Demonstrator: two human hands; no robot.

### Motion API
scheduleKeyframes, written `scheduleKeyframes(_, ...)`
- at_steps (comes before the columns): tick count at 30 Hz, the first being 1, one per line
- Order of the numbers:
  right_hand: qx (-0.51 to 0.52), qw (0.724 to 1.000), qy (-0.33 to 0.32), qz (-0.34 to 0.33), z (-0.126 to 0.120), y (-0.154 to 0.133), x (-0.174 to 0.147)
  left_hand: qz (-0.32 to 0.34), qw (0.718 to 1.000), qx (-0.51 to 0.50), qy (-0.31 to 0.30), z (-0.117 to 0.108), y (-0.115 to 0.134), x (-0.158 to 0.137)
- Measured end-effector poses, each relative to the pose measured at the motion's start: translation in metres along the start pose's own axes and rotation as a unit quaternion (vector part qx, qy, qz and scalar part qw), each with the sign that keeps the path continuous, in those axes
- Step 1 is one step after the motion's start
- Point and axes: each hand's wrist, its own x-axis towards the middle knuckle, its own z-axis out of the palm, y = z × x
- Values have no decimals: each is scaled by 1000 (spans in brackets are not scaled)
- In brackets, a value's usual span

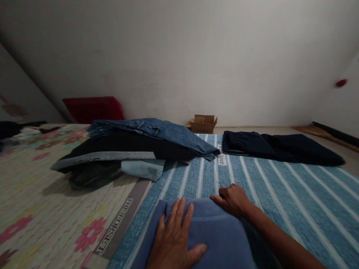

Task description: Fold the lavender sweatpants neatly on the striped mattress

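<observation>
We press our left hand flat on the folded blue garment lying on the striped mat — right hand seemingly pinching its far edge — smoothing; next, firm, even strokes.

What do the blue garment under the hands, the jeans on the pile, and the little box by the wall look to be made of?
Blue garment: likely soft matte knit or fleece; it looks thick, with rounded folds under the left hand and right hand. Jeans: denim, faded blue with visible seams. Box: plain brown cardboard, flaps open.
</observation>
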Motion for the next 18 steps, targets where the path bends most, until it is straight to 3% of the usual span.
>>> scheduleKeyframes(7,-4,999,7,48,-4,-7,-4,19,1000,-10,10,2,0,-3)
scheduleKeyframes(10,-12,997,53,54,-13,-20,-12,28,999,-7,22,5,-2,-3)
scheduleKeyframes(14,28,988,151,-2,-12,-55,-33,36,999,-6,37,10,-3,-1)
scheduleKeyframes(16,51,986,154,-37,-1,-71,-43,30,999,-7,34,9,-2,-2)
scheduleKeyframes(18,61,991,115,-27,11,-79,-49,24,999,-8,27,7,0,-2)
